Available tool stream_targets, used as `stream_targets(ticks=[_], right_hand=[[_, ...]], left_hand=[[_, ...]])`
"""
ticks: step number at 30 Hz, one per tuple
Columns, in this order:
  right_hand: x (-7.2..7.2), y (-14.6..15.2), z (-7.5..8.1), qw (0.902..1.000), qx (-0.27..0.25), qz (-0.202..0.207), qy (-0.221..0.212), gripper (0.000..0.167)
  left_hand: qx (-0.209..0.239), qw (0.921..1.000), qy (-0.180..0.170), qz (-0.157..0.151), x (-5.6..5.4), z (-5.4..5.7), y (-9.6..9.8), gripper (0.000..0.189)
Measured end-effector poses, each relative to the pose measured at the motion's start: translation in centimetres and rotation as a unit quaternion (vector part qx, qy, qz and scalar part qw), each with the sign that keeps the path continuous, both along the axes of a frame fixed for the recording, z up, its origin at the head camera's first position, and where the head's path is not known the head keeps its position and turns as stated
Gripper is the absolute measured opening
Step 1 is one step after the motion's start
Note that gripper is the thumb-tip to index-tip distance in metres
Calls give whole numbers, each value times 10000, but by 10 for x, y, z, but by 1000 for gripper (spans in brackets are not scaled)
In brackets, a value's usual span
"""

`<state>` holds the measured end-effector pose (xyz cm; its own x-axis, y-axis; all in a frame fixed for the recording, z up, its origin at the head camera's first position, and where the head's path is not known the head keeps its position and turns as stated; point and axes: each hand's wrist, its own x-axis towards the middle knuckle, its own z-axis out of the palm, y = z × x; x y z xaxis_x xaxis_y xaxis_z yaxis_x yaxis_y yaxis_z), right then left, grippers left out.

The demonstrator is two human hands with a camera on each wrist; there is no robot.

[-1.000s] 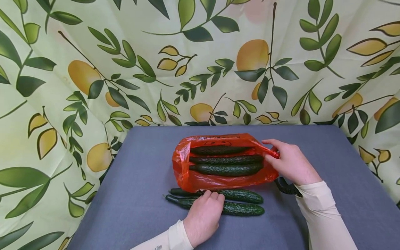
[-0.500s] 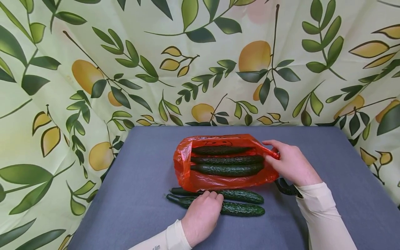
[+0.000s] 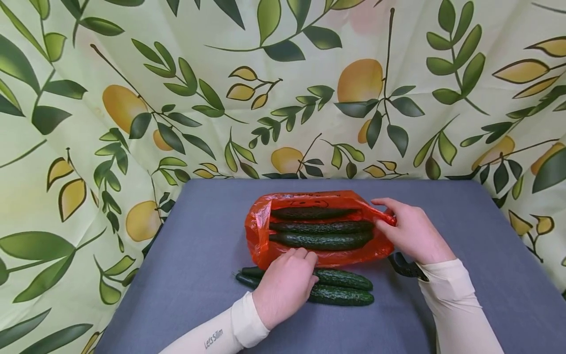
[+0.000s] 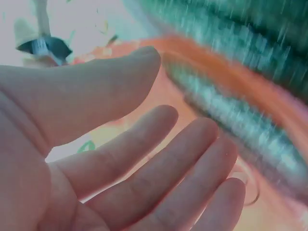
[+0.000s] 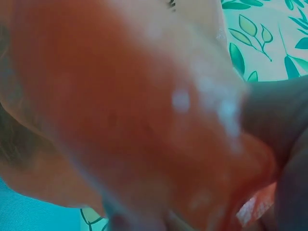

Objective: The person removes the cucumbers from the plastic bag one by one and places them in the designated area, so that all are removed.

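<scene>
A red plastic bag [image 3: 257, 226] lies on its side with its mouth wide, and three dark green cucumbers [image 3: 325, 241] show inside it. My right hand [image 3: 411, 233] pinches the bag's twisted right end. In the right wrist view the blurred red film [image 5: 130, 110] covers most of the picture. Two more cucumbers [image 3: 342, 295] lie side by side on the table below the bag. Over them, at the bag's lower edge, is my left hand [image 3: 286, 285]. The left wrist view shows its fingers [image 4: 159, 178] loosely extended and holding nothing, with blurred cucumbers [image 4: 236, 113] beyond.
A grey-blue cloth covers the table [image 3: 194, 236]. Behind and beside it hangs a curtain [image 3: 309, 137] printed with leaves and yellow fruit. A black strap [image 3: 404, 265] sits at my right wrist.
My left hand has risen off the nearer loose cucumber and shifted up toward the bag's lower edge. Right hand, bag and cucumbers stay nearly in place.
</scene>
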<state>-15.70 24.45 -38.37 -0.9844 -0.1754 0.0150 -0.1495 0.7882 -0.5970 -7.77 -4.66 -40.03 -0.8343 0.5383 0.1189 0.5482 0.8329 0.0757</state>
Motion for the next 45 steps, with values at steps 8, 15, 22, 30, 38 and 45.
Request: stream_targets(ticks=[8,15,22,30,38,45], right_hand=[[1,3,-1,10000,4,-25,53,50],[-2,-2,-2,10000,-65,51,32,49],[-3,-6,1,9999,-82,73,30,50],[-2,-6,-1,9999,-87,91,-16,48],[-1,-2,-3,9999,-89,54,-30,48],[-1,-2,-4,10000,-82,17,-40,49]], left_hand=[[64,9979,649,1,-26,21,24,25],[-116,9996,36,271,-68,5,43,28],[-86,9960,-790,403,-91,-17,42,25],[-222,9972,-648,311,-94,-30,43,19],[-363,9974,-542,305,-99,-38,46,27],[-244,9983,-423,315,-109,-43,44,24]])
